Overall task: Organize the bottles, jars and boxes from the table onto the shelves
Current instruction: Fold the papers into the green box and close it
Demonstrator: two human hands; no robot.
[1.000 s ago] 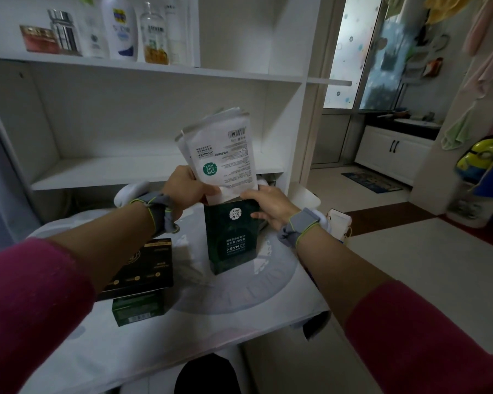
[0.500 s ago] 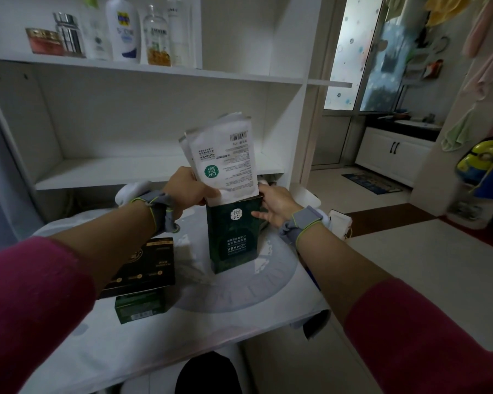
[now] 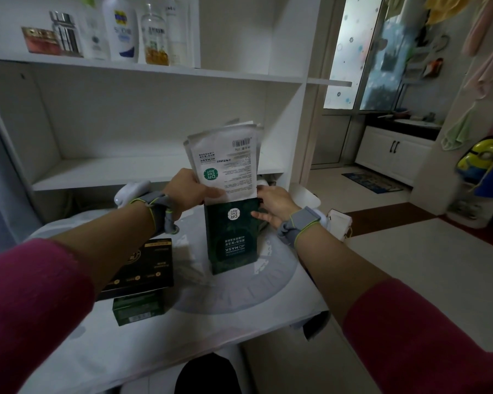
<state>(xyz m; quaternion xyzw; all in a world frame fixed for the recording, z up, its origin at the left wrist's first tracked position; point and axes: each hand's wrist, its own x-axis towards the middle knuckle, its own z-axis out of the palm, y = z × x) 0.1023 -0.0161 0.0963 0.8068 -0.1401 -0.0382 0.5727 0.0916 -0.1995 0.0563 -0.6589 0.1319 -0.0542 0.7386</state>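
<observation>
A dark green mask box stands upright on the white table. A stack of white mask sachets sticks out of its open top. My left hand pinches the sachets at their lower left edge. My right hand holds the box's upper right side, thumb on the front. A black box and a small green box lie on the table to the left, partly behind my left forearm.
Several bottles and a red jar stand on the upper shelf. The middle shelf lies just behind the table. A white device sits behind my left wrist. Tiled floor and a doorway open to the right.
The sachets have slid a little further down into the green box. My right hand has shifted its hold at the box's upper right side.
</observation>
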